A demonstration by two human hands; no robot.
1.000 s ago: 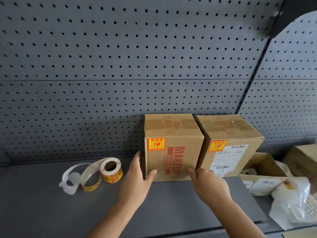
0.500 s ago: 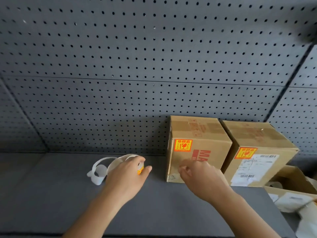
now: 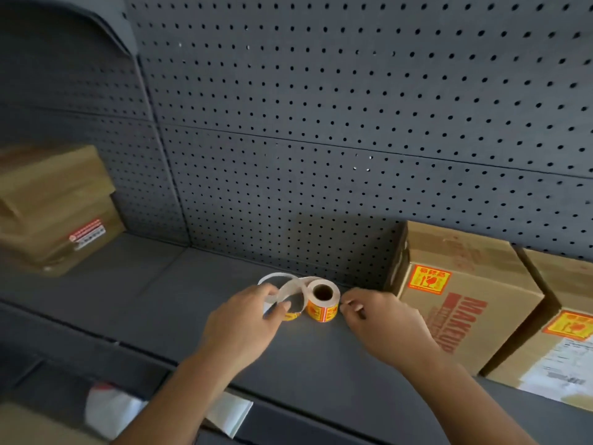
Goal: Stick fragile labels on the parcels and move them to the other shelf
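Observation:
A roll of orange fragile labels stands on the grey shelf, its white backing strip looping off to the left. My left hand pinches that strip just left of the roll. My right hand sits just right of the roll with curled fingertips; I cannot tell if they touch it. Two labelled cardboard parcels stand at the right: the MAKEUP box and a second box with a shipping slip.
A stack of unlabelled brown parcels sits on the shelf at the far left. Grey pegboard backs the shelves. White plastic bags lie on the level below the shelf's front edge.
Both hands left the MAKEUP box and came to the label roll. My view swung left, bringing the left parcels into sight and pushing the labelled boxes to the right edge.

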